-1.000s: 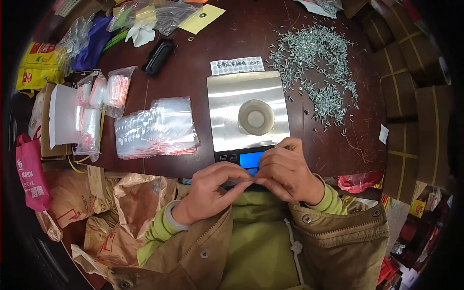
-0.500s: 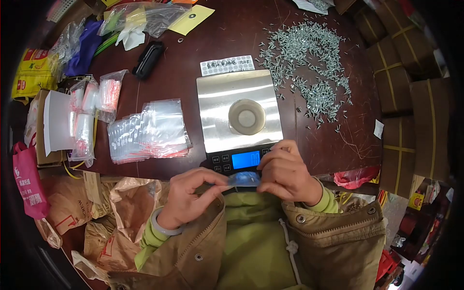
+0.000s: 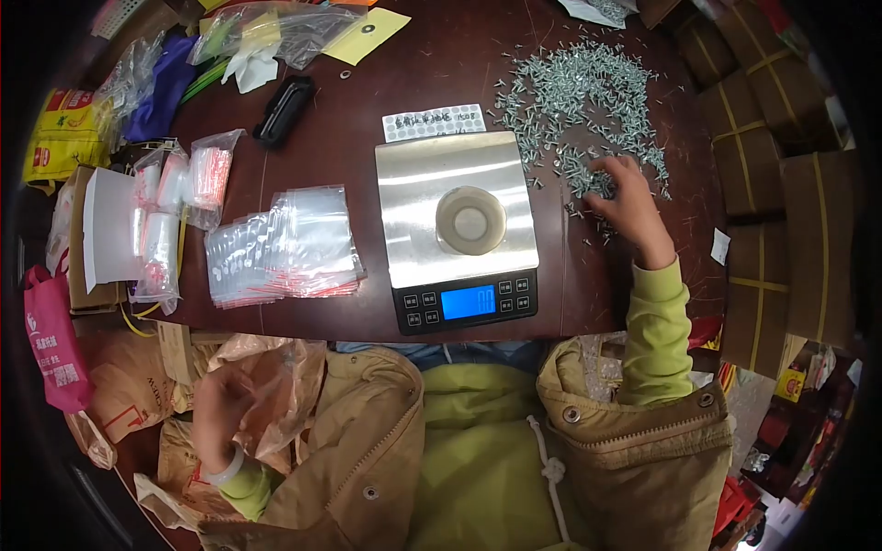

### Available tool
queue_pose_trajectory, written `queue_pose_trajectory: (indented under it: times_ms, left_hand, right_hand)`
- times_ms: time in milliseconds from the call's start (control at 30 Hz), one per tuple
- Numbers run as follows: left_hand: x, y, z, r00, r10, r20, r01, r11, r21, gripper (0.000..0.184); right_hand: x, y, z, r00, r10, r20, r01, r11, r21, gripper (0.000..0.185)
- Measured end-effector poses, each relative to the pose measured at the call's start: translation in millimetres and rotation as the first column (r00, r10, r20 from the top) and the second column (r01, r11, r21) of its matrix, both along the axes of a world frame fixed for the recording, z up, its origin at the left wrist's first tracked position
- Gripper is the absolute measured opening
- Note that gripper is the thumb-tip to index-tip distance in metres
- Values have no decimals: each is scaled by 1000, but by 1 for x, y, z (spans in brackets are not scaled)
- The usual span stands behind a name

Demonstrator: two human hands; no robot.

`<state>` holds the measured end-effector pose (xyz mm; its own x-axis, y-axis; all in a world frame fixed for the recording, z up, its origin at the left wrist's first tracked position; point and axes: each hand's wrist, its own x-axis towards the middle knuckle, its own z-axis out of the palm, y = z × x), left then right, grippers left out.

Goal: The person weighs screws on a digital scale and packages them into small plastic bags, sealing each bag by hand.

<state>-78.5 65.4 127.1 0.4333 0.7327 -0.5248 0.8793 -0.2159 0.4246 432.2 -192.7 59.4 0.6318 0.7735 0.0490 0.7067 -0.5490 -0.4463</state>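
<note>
My right hand (image 3: 627, 204) reaches onto the near edge of a spread pile of small metal screws (image 3: 588, 87), its fingers curved and apart with screws between and beneath them. Low on the left, my left hand (image 3: 220, 413) is above brown paper bags, blurred and dim; what it holds, if anything, cannot be made out. A digital scale (image 3: 395, 220) stands at the table's middle with a small round cup (image 3: 470, 220) on its steel plate and a lit blue display. Left of it lie overlapping clear zip bags with red edges (image 3: 294, 243).
A dotted label sheet (image 3: 434, 122) lies behind the scale. Beyond the zip bags are a black case (image 3: 283, 112) and packed bag bundles (image 3: 161, 243). Cardboard boxes (image 3: 749, 170) line the right side. Brown paper bags (image 3: 124, 381) and a pink bag (image 3: 57, 340) are at lower left.
My hands have parted from in front of the scale. The right went up and right to the screws; the left went down and left. The small clear bag between them is no longer visible.
</note>
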Motion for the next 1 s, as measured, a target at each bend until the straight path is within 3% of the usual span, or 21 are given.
queue_pose_trajectory:
  times_ms: [67, 100, 167, 267, 333, 433, 533, 633, 733, 867, 900, 1000]
  left_hand:
    - [-5, 1, -12, 997, -16, -72, 19, 999, 34, 18]
    - [3, -2, -7, 995, -88, -52, 92, 992, 87, 19]
    - [27, -10, 0, 974, -225, -24, 226, 955, 194, 21]
    - [42, -14, -10, 977, -63, 204, 48, 996, 78, 22]
    - [57, -15, -12, 963, -79, 258, 52, 993, 111, 23]
    - [82, -21, -16, 916, -177, 360, 103, 971, 215, 22]
    - [105, -29, -22, 862, -237, 449, 132, 958, 253, 21]
    - [123, -34, -25, 810, -297, 505, 181, 947, 266, 21]
    - [126, -35, -27, 799, -340, 496, 217, 932, 291, 19]
    - [128, -35, -31, 795, -345, 499, 217, 930, 297, 18]
    - [129, -35, -32, 793, -341, 506, 215, 932, 292, 17]
    - [135, -36, -33, 775, -357, 522, 200, 921, 334, 16]
  right_hand:
    - [5, 7, -4, 1000, 16, -4, -16, 998, -55, 37]
    - [5, 9, -4, 999, 23, 25, -24, 998, 53, 25]
    - [6, 12, 6, 996, -44, -76, 46, 999, 19, 23]
    - [6, 19, 23, 979, -84, -184, 81, 996, -22, 20]
    - [-2, 30, 36, 963, -59, -263, 56, 998, -19, 20]
    - [-32, 55, 57, 909, 246, -336, -179, 959, 220, 19]
    - [-69, 81, 69, 832, 407, -376, -321, 907, 272, 18]
    - [-92, 95, 55, 790, 561, -247, -507, 824, 252, 23]
    - [-101, 96, 52, 830, 511, -223, -440, 846, 300, 26]
    - [-92, 92, 60, 775, 451, -442, -318, 884, 344, 23]
    - [-90, 90, 56, 685, 419, -597, -225, 900, 374, 20]
    - [-85, 85, 61, 393, 386, -835, 41, 899, 435, 16]
